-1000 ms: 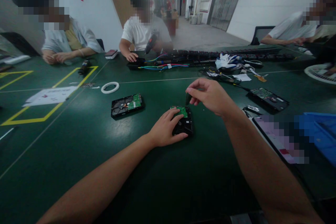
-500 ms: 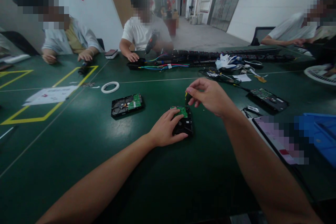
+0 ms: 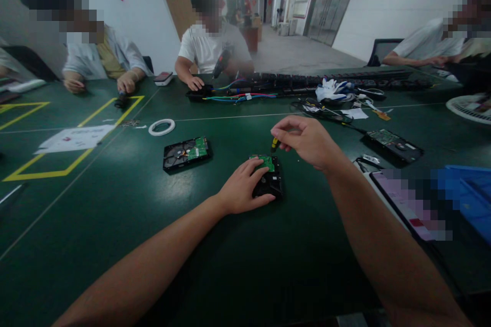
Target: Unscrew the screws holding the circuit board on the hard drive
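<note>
Under my left hand point(image 3: 242, 187) lies a black hard drive point(image 3: 274, 182) with a green circuit board; the fingers are spread over its left part and the thumb rests at its near edge. My right hand point(image 3: 297, 138) pinches a small black and yellow screwdriver point(image 3: 274, 144), its lower end at the far right corner of that drive. A second hard drive point(image 3: 186, 154), board side up, lies to the left. On the right is a third drive point(image 3: 393, 146).
Beyond my hands are a white ring point(image 3: 161, 127), coloured wires point(image 3: 241, 97), cables and white gloves point(image 3: 332, 90). Paper point(image 3: 74, 139) lies left, a phone point(image 3: 402, 204) and blue bin point(image 3: 470, 196) right. Three people sit around the green table point(image 3: 215, 276).
The screwdriver has turned slightly in my right fingers, and more of its yellow part shows. My left hand has stayed on the drive.
</note>
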Available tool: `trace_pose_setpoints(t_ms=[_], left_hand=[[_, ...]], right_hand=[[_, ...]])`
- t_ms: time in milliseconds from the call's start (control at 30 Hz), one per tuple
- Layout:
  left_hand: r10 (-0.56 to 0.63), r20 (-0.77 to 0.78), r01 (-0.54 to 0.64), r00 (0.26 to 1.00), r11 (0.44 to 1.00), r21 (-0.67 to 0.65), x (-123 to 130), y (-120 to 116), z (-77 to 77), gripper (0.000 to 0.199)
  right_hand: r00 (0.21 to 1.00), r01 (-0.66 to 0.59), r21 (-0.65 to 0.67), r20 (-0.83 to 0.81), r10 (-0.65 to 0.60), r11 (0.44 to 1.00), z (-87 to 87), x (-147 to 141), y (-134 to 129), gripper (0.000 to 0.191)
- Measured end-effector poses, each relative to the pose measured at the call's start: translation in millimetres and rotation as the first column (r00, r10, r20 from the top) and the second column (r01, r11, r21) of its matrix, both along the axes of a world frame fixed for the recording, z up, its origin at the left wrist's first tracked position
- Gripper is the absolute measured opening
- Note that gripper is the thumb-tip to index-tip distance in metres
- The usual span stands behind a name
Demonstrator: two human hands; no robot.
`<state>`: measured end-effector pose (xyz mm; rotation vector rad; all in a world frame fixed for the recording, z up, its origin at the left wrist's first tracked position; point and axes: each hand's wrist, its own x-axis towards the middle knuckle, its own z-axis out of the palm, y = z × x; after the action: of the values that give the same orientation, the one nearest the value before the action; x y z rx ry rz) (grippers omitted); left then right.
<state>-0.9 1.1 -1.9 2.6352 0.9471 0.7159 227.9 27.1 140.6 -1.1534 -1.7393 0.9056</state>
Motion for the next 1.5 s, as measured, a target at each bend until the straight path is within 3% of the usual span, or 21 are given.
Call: trace_pose_setpoints(t_ms=[300,500,767,1333,1500], left_hand=[[-0.005,-0.007,0.005,1.000,1.000,0.008,-0.9,-0.3,1.2,0.082],[-0.001,-0.011,0.001,1.000,1.000,0.007,-0.7,-0.4,1.2,0.083],[0.000,0.003,0.000,1.000,1.000,0.003,0.1,-0.7,1.4,0.082],[-0.001,0.004,0.001,1.000,1.000,0.011,-0.2,-0.8,0.7,0.082],[-0.002,-0.002,0.002,1.000,1.000,0.016,-0.2,-0.6,0.8,0.083]], right_hand=[[0.999,0.032,-0.082,-0.016,-0.034,0.996,2.4,-1.3,-2.9,0.026],[0.999,0.028,-0.054,-0.038,-0.030,0.998,0.4,-3.0,-1.7,0.014],[1.000,-0.018,-0.052,-0.018,0.017,0.998,-1.3,-2.7,-2.4,0.015],[1.000,0.026,-0.050,-0.010,-0.026,0.998,-0.7,-0.9,-1.7,0.015],[0.999,-0.027,-0.075,-0.039,0.024,0.997,-0.8,-1.1,-2.3,0.017]])
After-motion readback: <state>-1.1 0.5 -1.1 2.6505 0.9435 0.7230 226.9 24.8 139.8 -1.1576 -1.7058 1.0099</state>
